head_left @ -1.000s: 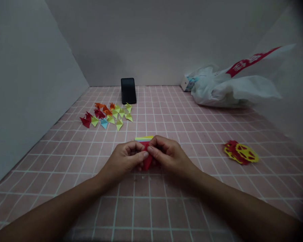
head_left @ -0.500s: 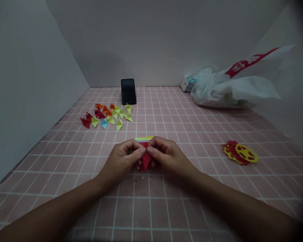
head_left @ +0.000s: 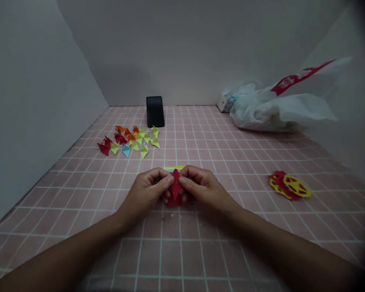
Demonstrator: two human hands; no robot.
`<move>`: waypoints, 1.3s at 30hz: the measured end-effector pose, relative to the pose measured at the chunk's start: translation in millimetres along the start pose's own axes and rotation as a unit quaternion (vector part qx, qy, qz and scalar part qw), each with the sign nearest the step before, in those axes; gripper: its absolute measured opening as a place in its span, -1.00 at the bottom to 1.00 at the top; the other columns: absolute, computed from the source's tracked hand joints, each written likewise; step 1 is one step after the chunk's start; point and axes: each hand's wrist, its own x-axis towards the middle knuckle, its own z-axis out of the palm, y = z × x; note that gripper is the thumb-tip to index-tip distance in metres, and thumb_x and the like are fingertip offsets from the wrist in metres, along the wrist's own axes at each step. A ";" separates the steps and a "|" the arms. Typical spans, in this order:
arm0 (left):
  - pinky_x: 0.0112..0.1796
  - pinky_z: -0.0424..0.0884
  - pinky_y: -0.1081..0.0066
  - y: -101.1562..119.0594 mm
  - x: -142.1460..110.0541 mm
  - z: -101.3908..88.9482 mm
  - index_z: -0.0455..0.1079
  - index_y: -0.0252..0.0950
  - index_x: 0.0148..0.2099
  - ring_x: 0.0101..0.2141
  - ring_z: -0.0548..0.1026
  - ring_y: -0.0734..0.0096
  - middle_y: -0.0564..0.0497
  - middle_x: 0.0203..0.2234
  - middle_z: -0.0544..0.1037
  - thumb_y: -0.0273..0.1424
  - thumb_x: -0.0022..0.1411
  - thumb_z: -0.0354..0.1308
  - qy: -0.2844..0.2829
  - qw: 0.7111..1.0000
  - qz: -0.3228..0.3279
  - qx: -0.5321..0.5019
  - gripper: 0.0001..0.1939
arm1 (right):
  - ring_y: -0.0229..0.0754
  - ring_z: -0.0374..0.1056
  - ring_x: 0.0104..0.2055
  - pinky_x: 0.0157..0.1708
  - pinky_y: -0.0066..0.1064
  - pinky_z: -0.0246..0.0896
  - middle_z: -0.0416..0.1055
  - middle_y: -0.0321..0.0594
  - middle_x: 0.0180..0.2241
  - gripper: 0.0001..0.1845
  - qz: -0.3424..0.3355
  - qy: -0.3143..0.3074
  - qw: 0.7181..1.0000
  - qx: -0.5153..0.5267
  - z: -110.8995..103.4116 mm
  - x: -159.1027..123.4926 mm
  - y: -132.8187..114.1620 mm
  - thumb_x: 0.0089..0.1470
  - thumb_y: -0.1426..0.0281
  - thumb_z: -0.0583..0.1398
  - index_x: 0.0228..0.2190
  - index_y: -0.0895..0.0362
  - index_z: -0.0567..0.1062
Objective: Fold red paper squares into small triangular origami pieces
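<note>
A small piece of folded red origami paper (head_left: 175,187) is pinched between my two hands, near the middle of the table. My left hand (head_left: 152,186) grips its left side with thumb and fingers, and my right hand (head_left: 197,184) does the same on the right. The paper has a narrow pointed shape, one tip up and one down. Just behind and under the hands lies a stack of coloured paper (head_left: 174,168), yellow on top along its far edge and red at the near edge. My hands hide most of it.
Several folded paper birds (head_left: 134,140), red, orange, yellow and blue, lie at the back left. A black phone (head_left: 155,111) leans upright behind them. On the right are red and yellow paper cut-outs (head_left: 292,185); a white plastic bag (head_left: 270,111) and a small box (head_left: 225,101) stand farther back.
Between my fingers the red paper has turned from a wider, flatter form into a narrow one with a raised upper tip. Both hands stay in nearly the same place.
</note>
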 end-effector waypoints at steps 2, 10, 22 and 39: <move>-0.49 0.37 0.55 -0.5 -0.3 0.3 0.41 -0.34 -0.39 -0.57 0.41 0.58 0.11 -0.59 0.48 -0.27 0.19 0.26 -0.006 1.000 -0.001 -0.004 -0.77 | -0.38 0.24 -0.54 -0.52 -0.51 0.10 0.37 -0.35 -0.53 -0.73 0.000 -0.003 1.000 -0.004 0.4 -0.4 -0.4 0.13 0.22 0.25 -0.44 0.16 0.40; -0.51 0.38 0.52 -4.4 0.8 0.2 0.37 -0.32 -0.38 -0.61 0.42 0.56 0.12 -0.61 0.48 -0.26 0.17 0.27 0.010 1.000 -0.014 -0.019 -0.77 | -0.35 0.23 -0.53 -0.49 -0.48 0.09 0.35 -0.34 -0.54 -0.68 0.010 0.004 1.000 -0.021 0.7 -2.2 -1.5 0.13 0.17 0.25 -0.46 0.15 0.37; -0.46 0.42 0.50 -3.7 -0.9 2.2 0.37 -0.32 -0.34 -0.56 0.48 0.52 0.08 -0.57 0.54 -0.28 0.16 0.30 -0.004 0.998 -0.025 -0.049 -0.77 | -0.34 0.24 -0.52 -0.49 -0.47 0.09 0.36 -0.32 -0.53 -0.70 -0.004 -0.013 0.999 -0.045 -0.6 -0.3 0.0 0.18 0.20 0.21 -0.45 0.16 0.39; -0.38 0.46 0.43 -5.8 -0.5 2.2 0.44 -0.31 -0.26 -0.50 0.48 0.47 0.07 -0.53 0.53 -0.29 0.17 0.28 0.003 0.999 -0.018 -0.042 -0.81 | -0.33 0.19 -0.51 -0.49 -0.45 0.08 0.32 -0.35 -0.52 -0.73 -0.045 0.032 0.995 -0.079 -0.7 -0.5 -0.2 0.17 0.23 0.20 -0.47 0.13 0.37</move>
